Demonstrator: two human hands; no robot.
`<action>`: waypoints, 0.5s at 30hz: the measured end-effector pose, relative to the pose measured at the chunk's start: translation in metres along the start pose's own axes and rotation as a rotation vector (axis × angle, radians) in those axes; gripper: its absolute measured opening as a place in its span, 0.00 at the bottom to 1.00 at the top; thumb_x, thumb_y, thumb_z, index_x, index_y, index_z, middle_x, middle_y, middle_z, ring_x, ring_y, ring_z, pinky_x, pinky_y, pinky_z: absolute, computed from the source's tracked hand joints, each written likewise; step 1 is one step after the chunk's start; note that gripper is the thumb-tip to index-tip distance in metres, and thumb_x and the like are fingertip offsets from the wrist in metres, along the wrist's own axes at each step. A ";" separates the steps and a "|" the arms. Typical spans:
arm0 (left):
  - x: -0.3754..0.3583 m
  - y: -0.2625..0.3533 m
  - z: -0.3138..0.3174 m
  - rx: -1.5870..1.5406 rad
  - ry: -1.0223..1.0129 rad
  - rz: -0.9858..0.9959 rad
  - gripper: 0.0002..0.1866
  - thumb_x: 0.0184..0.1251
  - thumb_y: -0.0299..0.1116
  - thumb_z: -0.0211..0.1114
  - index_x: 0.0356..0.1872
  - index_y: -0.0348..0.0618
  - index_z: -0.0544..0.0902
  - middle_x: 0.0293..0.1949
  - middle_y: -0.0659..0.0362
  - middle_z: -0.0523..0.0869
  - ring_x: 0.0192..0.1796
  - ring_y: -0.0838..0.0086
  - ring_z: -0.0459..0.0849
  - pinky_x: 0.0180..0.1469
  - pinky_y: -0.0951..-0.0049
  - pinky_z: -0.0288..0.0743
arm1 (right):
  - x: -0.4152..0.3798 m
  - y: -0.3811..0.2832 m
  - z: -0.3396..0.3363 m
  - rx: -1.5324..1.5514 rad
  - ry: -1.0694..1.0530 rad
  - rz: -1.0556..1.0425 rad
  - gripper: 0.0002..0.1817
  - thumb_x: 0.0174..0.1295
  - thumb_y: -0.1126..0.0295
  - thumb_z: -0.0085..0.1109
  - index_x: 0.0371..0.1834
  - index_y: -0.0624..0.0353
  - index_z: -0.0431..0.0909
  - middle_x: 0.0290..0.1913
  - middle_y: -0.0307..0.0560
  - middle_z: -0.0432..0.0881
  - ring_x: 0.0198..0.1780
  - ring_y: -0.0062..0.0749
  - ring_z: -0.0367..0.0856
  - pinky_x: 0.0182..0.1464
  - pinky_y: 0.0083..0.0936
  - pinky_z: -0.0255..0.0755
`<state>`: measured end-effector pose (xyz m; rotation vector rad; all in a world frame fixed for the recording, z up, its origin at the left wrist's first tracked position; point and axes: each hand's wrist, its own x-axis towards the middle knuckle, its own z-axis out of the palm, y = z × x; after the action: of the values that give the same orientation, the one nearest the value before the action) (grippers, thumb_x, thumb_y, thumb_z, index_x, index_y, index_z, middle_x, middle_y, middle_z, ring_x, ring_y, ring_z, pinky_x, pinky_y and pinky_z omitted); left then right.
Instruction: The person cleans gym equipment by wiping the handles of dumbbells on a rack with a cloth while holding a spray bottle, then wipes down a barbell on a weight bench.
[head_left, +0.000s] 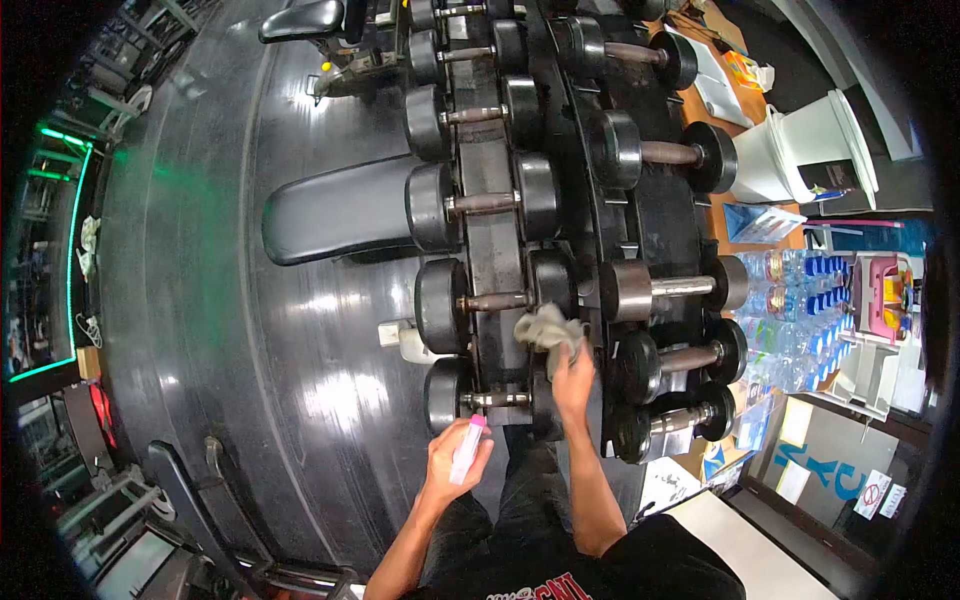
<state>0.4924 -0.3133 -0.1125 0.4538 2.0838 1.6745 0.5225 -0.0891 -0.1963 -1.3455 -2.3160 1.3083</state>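
Observation:
My left hand (442,462) is closed around a small whitish bottle with a pink top (466,455), just short of the nearest dumbbell (500,400) on the lower rack row. A crumpled grey-beige cloth (548,330) is gripped in my right hand (574,378), which is slightly blurred. The cloth lies over the right-hand head of the second dumbbell (440,305) in that row and partly covers it. My right wrist passes over the nearest dumbbell's right head, so part of that head is hidden.
Several more black dumbbells (430,120) run away from me along the rack, with a parallel higher row (680,285) to the right. A padded bench (340,210) stands left of the rack. Water bottles (790,310) and a white bucket (775,160) are at the right.

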 end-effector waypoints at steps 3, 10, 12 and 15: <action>-0.001 -0.003 0.003 -0.007 0.013 -0.007 0.10 0.54 0.20 0.69 0.38 0.36 0.82 0.34 0.53 0.85 0.35 0.64 0.86 0.37 0.71 0.78 | 0.017 -0.044 -0.001 0.205 0.179 -0.229 0.23 0.60 0.83 0.52 0.61 0.67 0.71 0.55 0.61 0.79 0.58 0.50 0.78 0.61 0.33 0.68; -0.012 -0.006 0.005 -0.015 0.041 -0.029 0.09 0.55 0.21 0.68 0.38 0.36 0.82 0.33 0.54 0.84 0.32 0.67 0.84 0.35 0.72 0.77 | 0.058 -0.051 0.032 -0.669 0.035 -0.665 0.26 0.49 0.84 0.57 0.55 0.54 0.78 0.69 0.48 0.69 0.75 0.47 0.57 0.76 0.46 0.47; -0.017 -0.007 0.004 -0.037 0.052 -0.083 0.09 0.55 0.20 0.68 0.38 0.37 0.82 0.33 0.55 0.84 0.31 0.68 0.84 0.34 0.72 0.77 | 0.035 -0.045 0.023 -0.656 0.000 -0.639 0.26 0.49 0.83 0.55 0.54 0.53 0.79 0.68 0.50 0.70 0.75 0.48 0.58 0.75 0.47 0.50; -0.020 -0.006 0.001 -0.021 0.069 -0.049 0.09 0.55 0.20 0.68 0.37 0.37 0.82 0.32 0.55 0.84 0.31 0.69 0.84 0.34 0.72 0.77 | 0.005 -0.007 0.016 -0.591 -0.003 -0.554 0.26 0.50 0.83 0.58 0.56 0.54 0.78 0.70 0.49 0.68 0.75 0.47 0.57 0.75 0.51 0.49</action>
<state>0.5098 -0.3234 -0.1163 0.3401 2.1069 1.7050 0.5069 -0.0967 -0.2015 -0.6876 -2.9003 0.4786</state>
